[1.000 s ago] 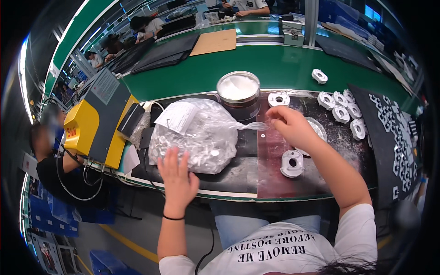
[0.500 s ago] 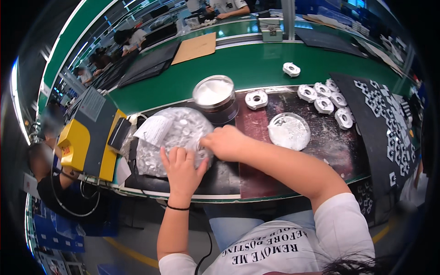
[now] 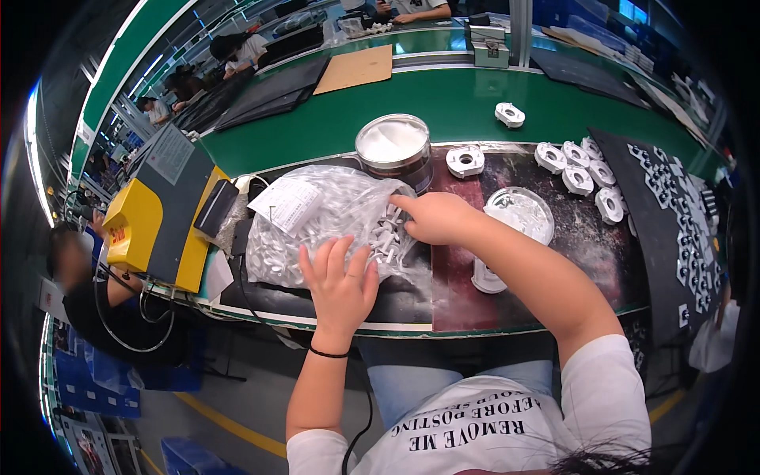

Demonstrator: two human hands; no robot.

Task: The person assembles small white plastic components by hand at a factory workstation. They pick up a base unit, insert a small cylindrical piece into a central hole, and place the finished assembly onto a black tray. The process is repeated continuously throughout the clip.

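Note:
A clear plastic bag (image 3: 289, 252) full of small light-coloured parts lies on the work surface, a printed paper label on its top. Its mouth gapes on the right side, where loose small parts (image 3: 386, 240) show. My left hand (image 3: 340, 289) rests on the bag's near side with fingers spread. At the mouth, my right hand (image 3: 437, 218) pinches the bag's edge between thumb and fingers. Under my right forearm sits a white ring-shaped part (image 3: 487, 279), partly hidden. Beside it is a round shallow dish (image 3: 548, 215) with white stuff in it.
Behind the bag stands a metal can (image 3: 410, 172) with white contents. A white housing (image 3: 465, 161) is near it, and several more (image 3: 576, 180) sit at right beside a black board (image 3: 633, 206) of small parts. At left is a yellow-and-grey machine (image 3: 134, 226). Other people work beyond.
My right hand has moved right, drawing the bag's mouth wider so the loose parts show. The white ring-shaped part under my forearm has come into view. The whole view has shifted slightly.

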